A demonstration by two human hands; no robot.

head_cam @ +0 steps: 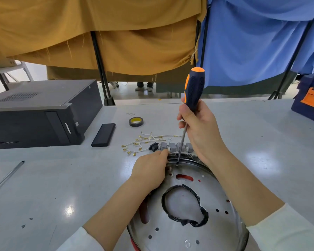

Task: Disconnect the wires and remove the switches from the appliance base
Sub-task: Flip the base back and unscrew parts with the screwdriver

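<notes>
Grey worktop (53, 187) carries everything in front of me. My right hand (199, 129) is wrapped round the lower end of a screwdriver (193, 91) with a dark blue and orange handle, which stands nearly upright with its handle leaning slightly away to the right. Its thin steel shaft runs down past my fingers, and the tip rests on the far rim of the appliance base (185, 229), a round, shiny metal plate pierced with small holes that lies at the near edge of the worktop, right of the middle. A ragged ring of black tape (184, 205) sits on the plate round a large cut-out.

My left hand (150, 171) lies on the left rim of the base, fingers curled and reaching towards the row of grey switches (176, 147) lined up just beyond the far rim. My fingertips touch the left part of that row, but I cannot tell whether they actually pinch anything. The shaft crosses in front of the switches.

Just left of the switches lies a loose tangle of white wires (143, 142) with brass terminals, well apart from the base. Further towards the far edge sits a roll of tape (136, 121). A flat black slab (103, 134) lies beside a black computer case (40, 113) at the left. A blue and orange toolbox (310, 98) stands at the far right corner.
</notes>
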